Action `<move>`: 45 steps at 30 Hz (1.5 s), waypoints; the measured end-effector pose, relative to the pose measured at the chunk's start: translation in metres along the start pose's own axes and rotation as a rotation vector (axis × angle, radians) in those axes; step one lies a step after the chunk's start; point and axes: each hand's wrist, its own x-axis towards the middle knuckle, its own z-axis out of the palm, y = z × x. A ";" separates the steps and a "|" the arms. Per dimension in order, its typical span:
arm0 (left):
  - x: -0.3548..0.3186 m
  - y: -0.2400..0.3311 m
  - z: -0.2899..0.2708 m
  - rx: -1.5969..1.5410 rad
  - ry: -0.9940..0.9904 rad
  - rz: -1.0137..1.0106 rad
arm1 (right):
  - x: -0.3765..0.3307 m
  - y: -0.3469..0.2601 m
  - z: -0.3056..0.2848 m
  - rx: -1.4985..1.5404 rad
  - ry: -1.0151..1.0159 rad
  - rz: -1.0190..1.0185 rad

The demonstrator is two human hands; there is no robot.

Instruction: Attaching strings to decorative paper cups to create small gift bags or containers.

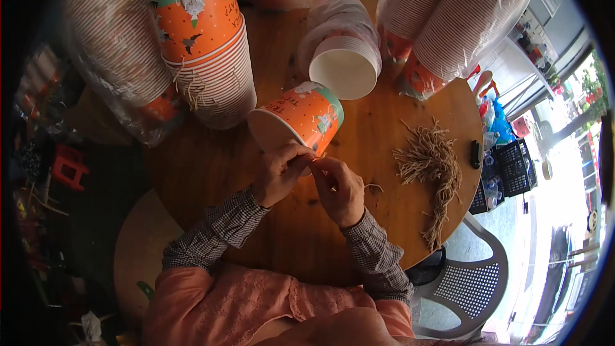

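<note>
An orange paper cup (304, 112) with a green band lies tipped at the centre of the frame, its open mouth toward the lower left. Just below it, the fingers of the left hand (278, 176) pinch its rim. Those of the right hand (343, 195) are pinched together right beside them; what lies between those fingertips is too small to tell. A bundle of tan cord (429, 154) lies on the round wooden worktop (275, 240), right of centre. A tall stack of matching cups (214, 86) stands at upper left.

The cup looks light and thin-walled, stiff at its rolled rim but likely to dent if squeezed mid-wall. Its smooth printed side may slip a little, and its round body could roll, so the rim seems the surest hold. The cord looks soft, limp and easily tangled; single strands are best taken near an end.
</note>
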 end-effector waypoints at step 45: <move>-0.005 -0.005 -0.004 -0.442 -0.038 -0.233 | 0.004 -0.005 -0.021 -0.032 -0.004 0.158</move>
